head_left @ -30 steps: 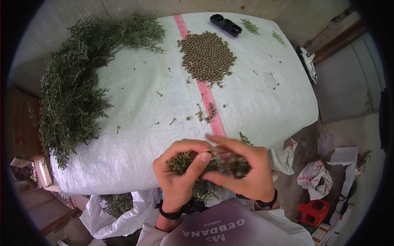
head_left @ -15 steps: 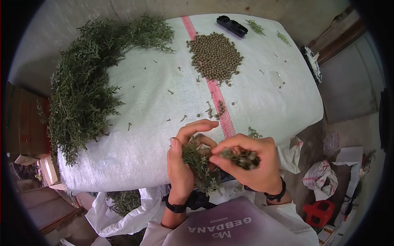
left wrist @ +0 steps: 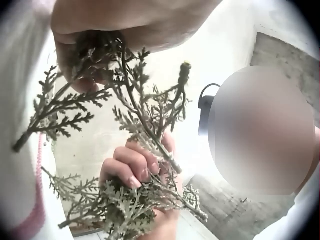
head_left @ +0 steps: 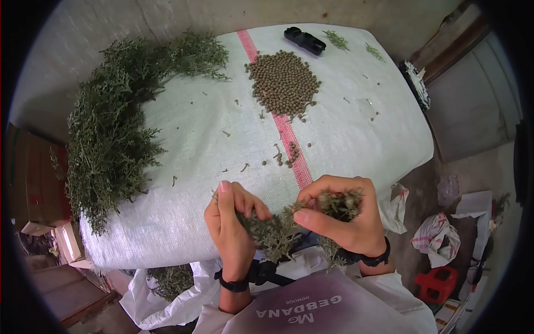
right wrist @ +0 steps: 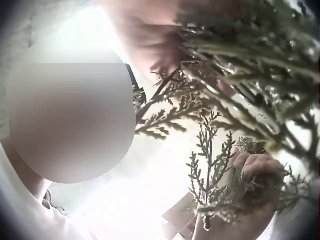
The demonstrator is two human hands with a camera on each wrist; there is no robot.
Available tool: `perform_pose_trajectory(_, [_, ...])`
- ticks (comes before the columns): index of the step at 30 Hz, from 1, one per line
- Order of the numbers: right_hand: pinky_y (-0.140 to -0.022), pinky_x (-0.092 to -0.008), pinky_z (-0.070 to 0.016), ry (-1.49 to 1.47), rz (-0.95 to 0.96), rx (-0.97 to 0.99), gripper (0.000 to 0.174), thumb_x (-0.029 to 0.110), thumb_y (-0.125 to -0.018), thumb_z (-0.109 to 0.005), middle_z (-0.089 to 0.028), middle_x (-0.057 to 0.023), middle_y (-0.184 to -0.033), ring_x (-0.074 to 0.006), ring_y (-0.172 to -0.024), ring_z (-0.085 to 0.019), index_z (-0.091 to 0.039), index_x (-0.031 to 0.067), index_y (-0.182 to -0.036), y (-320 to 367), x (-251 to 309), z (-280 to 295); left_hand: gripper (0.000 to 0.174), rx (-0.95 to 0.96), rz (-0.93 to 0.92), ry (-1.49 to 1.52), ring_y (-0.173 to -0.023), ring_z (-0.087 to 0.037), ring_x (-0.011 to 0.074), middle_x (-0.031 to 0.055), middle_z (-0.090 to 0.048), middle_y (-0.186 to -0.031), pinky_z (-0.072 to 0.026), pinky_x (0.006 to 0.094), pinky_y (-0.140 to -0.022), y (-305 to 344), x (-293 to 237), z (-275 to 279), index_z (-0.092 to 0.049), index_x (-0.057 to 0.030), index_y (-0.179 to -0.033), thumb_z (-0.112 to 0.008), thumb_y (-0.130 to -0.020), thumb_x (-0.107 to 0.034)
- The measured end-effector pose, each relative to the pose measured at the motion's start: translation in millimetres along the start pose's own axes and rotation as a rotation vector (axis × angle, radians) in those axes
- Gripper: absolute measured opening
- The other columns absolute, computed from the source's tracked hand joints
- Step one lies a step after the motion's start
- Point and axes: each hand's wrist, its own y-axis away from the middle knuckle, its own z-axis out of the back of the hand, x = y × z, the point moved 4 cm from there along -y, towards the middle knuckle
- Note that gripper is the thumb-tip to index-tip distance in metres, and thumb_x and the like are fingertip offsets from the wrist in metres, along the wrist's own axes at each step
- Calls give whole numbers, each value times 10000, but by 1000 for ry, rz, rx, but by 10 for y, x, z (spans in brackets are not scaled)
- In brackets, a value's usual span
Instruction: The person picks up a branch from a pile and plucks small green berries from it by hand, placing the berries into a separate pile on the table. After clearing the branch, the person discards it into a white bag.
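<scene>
My left hand (head_left: 231, 234) curls round a bunch of green conifer sprigs (head_left: 272, 236), its thumb pointing up. To the right, my right hand (head_left: 353, 222) grips another bunch of sprigs (head_left: 342, 205), and its thumb and forefinger pinch a sprig between the hands. In the left wrist view, cut woody stems (left wrist: 185, 70) stick out below the left palm, with the right hand's fingers (left wrist: 132, 162) curled over leaves lower down. Foliage (right wrist: 250, 90) covers much of the right wrist view. Beyond the hands, small round brown balls (head_left: 283, 83) form a pile on a stuffed white woven sack (head_left: 200, 133).
A heap of conifer branches (head_left: 111, 133) lies along the sack's left side. At its far edge are a black holder (head_left: 305, 41) and small loose sprigs (head_left: 336, 40). An open white bag (head_left: 139, 298) with greenery is below left; a red plastic stool (head_left: 436, 285) stands right.
The hands, earlier together at the fingertips, have drawn apart. The left fingers spread, then curled in again round the sprigs. The right hand keeps its bunch. The head view has shifted slightly.
</scene>
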Motion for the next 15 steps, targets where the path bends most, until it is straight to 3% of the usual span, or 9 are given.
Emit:
perform_pose_trajectory(3, [-614,-201,-426,35,-79,44,179,92,-807,-809,-674,-4,-767,-32,-689,-563,-698,-30,-876,-20,-25,35,230,55,15,17,-622,-547,120,66,-563,-784,-441,245,-551,35,-31,-47,-612,65,-979,-513,-1040,-133])
perform_pose_trajectory(6, [-617,-202,-428,47,-130,85,188,98,-806,-814,-668,-3,-768,-30,-695,-559,-691,-29,-870,-10,-59,25,110,46,-3,-355,-583,-547,94,66,-580,-802,-448,236,-522,99,-256,-353,-663,68,-1024,-624,-951,-4])
perform_pose_trajectory(11, [-612,-208,-432,127,-121,125,175,95,-814,-806,-658,-1,-765,-34,-691,-559,-694,-23,-879,24,-103,35,170,113,11,-364,-582,-552,73,99,-644,-899,-437,213,-506,124,-203,-301,-700,61,-1064,-666,-898,48])
perform_pose_trajectory(15, [-594,-220,-444,202,-70,64,125,76,-849,-766,-674,-8,-782,-43,-666,-562,-707,-15,-910,-19,-11,216,131,19,68,-354,-591,-560,60,136,-710,-963,-427,201,-495,143,-219,-232,-722,56,-1028,-662,-916,22])
